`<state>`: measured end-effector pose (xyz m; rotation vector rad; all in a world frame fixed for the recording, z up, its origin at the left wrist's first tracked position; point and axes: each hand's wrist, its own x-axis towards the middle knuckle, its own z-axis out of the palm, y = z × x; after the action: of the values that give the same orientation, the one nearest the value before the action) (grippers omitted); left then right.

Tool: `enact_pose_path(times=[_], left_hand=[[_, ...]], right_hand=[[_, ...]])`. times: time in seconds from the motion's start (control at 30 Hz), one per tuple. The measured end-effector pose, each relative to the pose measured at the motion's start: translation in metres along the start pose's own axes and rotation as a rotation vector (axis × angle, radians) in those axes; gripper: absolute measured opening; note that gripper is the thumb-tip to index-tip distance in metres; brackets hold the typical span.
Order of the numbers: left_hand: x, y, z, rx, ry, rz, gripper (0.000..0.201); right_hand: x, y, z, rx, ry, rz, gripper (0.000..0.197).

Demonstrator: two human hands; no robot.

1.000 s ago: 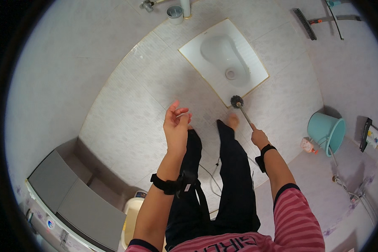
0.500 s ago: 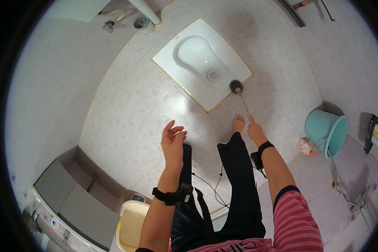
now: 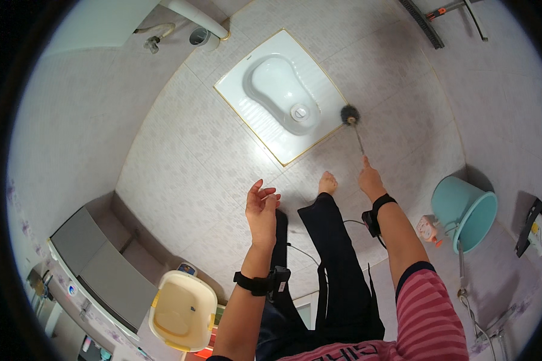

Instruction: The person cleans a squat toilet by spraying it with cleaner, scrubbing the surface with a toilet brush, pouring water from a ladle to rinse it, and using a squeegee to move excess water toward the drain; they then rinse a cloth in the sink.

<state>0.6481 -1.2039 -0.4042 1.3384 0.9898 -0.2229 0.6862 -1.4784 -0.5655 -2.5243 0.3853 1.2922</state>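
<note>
one rnd brush (image 3: pixel 350 117), bristly, in r hand (image 3: pixel 371 182)

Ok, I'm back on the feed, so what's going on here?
The person's right hand holds a long-handled brush at the right corner of the white squat toilet; whether the bristles touch it is hard to tell. The left hand is empty, fingers loosely curled. A teal bucket is off to the right.

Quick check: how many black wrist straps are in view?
2: the left strap is on the arm behind the left hand, the right strap behind the right hand, which grips the round brush. None seems hidden.
</note>
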Motion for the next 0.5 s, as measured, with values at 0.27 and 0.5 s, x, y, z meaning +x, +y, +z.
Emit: enact_pose_path(times=[0.27, 0.5], left_hand=[[0.001, -0.038, 0.014, -0.136, -0.014, -0.071, 0.042], [0.008, -0.062, -0.011, -0.104, 0.02, -0.102, 0.045]], right_hand=[[-0.034, -0.017, 0.049, -0.23, -0.274, -0.25, 0.055], [0.003, -0.014, 0.062, -0.051, 0.019, -0.091, 0.056]])
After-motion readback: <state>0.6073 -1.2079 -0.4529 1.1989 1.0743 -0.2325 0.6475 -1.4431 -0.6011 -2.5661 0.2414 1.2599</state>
